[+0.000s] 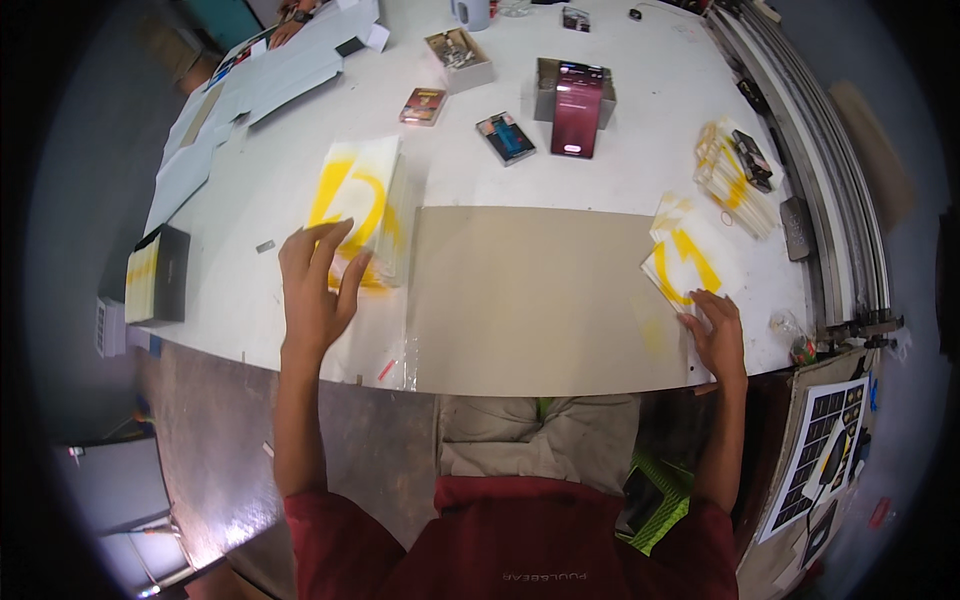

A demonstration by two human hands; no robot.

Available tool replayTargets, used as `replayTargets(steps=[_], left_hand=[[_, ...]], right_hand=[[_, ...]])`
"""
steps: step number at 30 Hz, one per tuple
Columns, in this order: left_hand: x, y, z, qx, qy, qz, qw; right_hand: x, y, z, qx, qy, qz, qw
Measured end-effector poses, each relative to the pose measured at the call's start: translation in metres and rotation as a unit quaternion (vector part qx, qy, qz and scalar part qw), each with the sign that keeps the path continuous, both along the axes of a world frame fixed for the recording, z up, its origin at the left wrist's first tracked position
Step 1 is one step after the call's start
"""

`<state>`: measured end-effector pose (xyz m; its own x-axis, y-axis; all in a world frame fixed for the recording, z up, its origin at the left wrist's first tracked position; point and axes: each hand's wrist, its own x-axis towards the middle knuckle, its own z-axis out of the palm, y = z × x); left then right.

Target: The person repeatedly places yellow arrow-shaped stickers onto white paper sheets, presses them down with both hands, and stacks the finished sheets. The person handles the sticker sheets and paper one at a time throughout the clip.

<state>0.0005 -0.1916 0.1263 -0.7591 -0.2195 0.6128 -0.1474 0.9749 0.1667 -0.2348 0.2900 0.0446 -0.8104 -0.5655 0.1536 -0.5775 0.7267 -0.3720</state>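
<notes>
White tabletop (450,175) under both grips; my left hand (316,285), splayed wide, hides part of a yellow-marked stack (362,185). Can't tell if my right hand (718,335) pinches the pile (692,260) beside it.

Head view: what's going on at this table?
A person is working with two stacks of white, yellow-marked sheets at a white table. Their left hand is at the near side of the taller stack, thumb and fingers apart. The right hand is at the near corner of the smaller stack; whether it grips anything isn't clear. A tan board lies between the stacks, with a phone beyond it.
</notes>
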Motion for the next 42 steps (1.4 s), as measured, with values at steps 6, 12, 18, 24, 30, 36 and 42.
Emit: replayTargets(steps=[6,12,18,24,30,36,42], left_hand=[[-0.017,0.066,-0.019,0.214,0.026,-0.144,0.966],[-0.048,0.137,-0.086,0.694,-0.094,-0.178,0.691],[-0.049,0.163,-0.101,0.648,-0.134,-0.171,0.73],[-0.054,0.178,-0.103,0.634,-0.152,-0.202,0.731],[-0.083,0.196,-0.101,0.62,-0.161,-0.156,0.752],[-0.178,0.216,-0.11,0.611,-0.172,-0.082,0.768],[-0.18,0.216,-0.11,0.633,-0.066,-0.11,0.763]], right_hand=[[0.0,0.001,-0.005,-0.11,0.01,-0.087,0.99],[0.061,-0.044,0.011,-0.137,0.247,0.052,0.958],[0.044,-0.017,-0.009,-0.124,0.229,-0.029,0.965],[0.029,0.001,-0.035,-0.284,-0.029,-0.178,0.942],[0.022,0.008,-0.021,-0.468,0.04,-0.249,0.847],[0.03,0.009,0.021,-0.495,0.206,-0.3,0.789],[0.075,0.002,0.043,-0.258,0.372,0.015,0.891]])
